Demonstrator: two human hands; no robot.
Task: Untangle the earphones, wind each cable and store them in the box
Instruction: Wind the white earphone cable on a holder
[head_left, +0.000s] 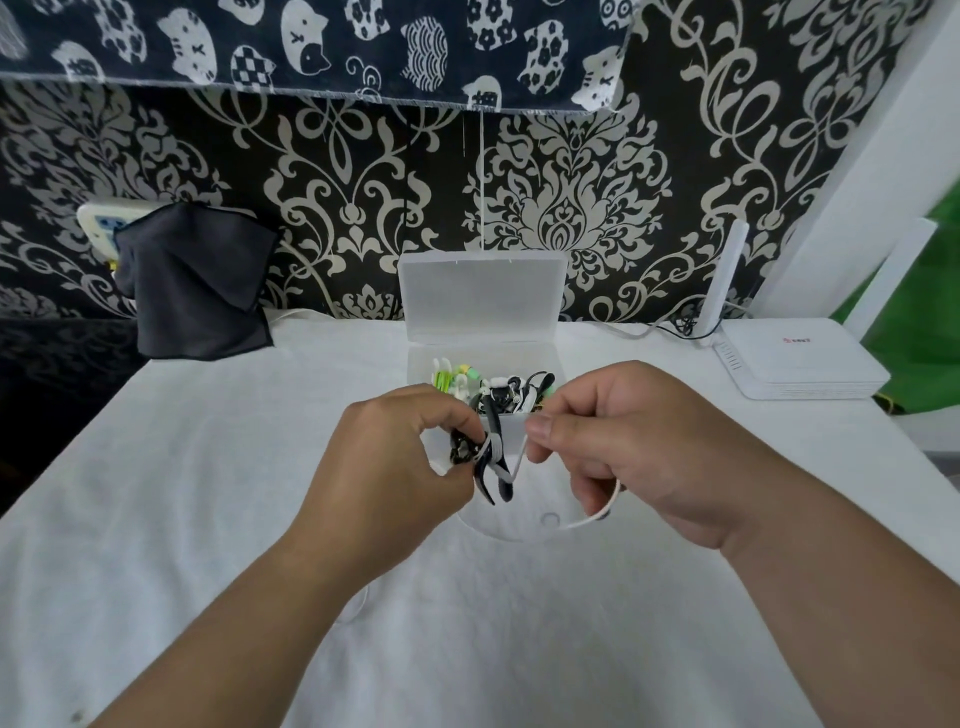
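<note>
The step in hand looks like winding. The left hand (395, 457) holds a small bundle (491, 460) of black and white cable, its fingers (441, 415) curled round it, just above the near edge of the box (415, 364). The right hand (623, 441) pinches the white cable (589, 519) right beside the bundle, thumb and forefinger clamped on it. The loose tail loops down beneath that hand, and whether it touches the bench (208, 519) cannot be told. The box stands open at the middle of the bench with its lid (483, 296) upright toward the far wall. It holds earphones (491, 387) in green, white and black, so the task seems well along. A router (795, 364) lies far right and a dark cloth (197, 291) hangs far left. The next move probably calls for carrying the remaining tail round the bundle under light tension, while the left hand keeps the loops from springing apart. The end would then be tucked in and the bundle lowered into the box just beyond the hands.
</note>
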